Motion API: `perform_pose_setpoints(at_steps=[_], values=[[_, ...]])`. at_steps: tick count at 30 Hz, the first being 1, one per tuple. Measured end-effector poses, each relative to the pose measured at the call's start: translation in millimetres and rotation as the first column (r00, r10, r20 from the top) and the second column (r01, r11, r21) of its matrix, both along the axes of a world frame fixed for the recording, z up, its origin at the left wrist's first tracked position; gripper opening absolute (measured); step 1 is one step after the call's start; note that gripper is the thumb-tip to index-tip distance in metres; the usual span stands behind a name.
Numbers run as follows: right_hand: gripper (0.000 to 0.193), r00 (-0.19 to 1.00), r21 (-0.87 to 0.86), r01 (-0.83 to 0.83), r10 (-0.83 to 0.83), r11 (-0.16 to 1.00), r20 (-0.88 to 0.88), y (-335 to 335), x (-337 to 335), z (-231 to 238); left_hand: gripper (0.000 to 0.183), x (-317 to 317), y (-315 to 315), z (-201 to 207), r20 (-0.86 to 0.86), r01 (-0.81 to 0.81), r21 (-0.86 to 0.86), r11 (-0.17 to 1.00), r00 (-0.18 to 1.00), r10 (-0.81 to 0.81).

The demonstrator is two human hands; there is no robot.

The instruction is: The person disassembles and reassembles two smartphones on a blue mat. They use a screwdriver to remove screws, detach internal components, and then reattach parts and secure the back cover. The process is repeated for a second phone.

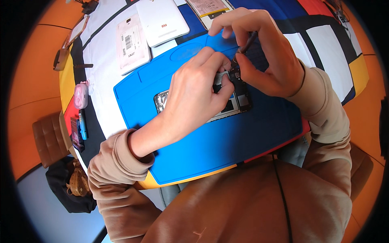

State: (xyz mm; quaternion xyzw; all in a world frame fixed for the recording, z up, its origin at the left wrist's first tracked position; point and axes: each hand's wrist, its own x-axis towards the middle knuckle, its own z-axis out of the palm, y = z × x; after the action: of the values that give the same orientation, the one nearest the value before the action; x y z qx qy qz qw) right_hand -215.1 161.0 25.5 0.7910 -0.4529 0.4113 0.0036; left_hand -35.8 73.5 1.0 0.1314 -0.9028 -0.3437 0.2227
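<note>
An opened smartphone [240, 100] with its back removed lies on a blue repair mat [210, 146]. My left hand [194, 93] rests across the phone, its fingers pressing down on the upper part. My right hand [263, 52] holds a thin dark screwdriver [246, 43] like a pen, with the tip down at the phone's top corner beside my left fingertips. Most of the phone's inside is hidden under my left hand.
A white phone back cover [161, 21] and a pale flat battery [130, 43] lie beyond the mat on a colour-block tablecloth [324, 44]. Another flat part [208, 9] sits at the far edge. A small pink case [81, 95] and a blue tool [83, 126] lie left.
</note>
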Motion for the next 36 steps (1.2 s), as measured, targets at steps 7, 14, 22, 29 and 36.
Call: perform_pose_setpoints(at_steps=[7,14,22,29,36], values=[[0.020,0.965,0.004,-0.089,0.085,0.996,0.249,-7.9,1.6,-16.8,0.015,-0.7,1.5,-1.6,-0.028,-0.024,-0.036,0.999,0.999,0.023],[0.020,0.930,0.040,-0.182,0.159,0.982,0.331,-9.3,-1.7,-17.2,0.016,0.2,-0.1,-3.0,-0.005,-0.012,-0.038,0.999,1.000,0.011],[0.019,0.935,0.033,-0.163,0.143,0.986,0.326,-11.0,-0.7,-21.2,0.014,-1.4,0.5,-5.5,-0.028,0.001,-0.027,1.000,1.000,-0.002],[0.020,0.953,0.014,-0.153,0.143,0.988,0.266,-11.7,-1.0,-18.1,0.014,-1.5,0.7,-6.2,-0.049,0.002,-0.072,0.997,0.999,-0.005],[0.019,0.934,0.005,-0.217,0.206,0.976,0.293,-8.3,0.0,-14.7,0.016,2.2,0.6,-4.7,0.005,-0.021,-0.087,0.996,1.000,0.021]])
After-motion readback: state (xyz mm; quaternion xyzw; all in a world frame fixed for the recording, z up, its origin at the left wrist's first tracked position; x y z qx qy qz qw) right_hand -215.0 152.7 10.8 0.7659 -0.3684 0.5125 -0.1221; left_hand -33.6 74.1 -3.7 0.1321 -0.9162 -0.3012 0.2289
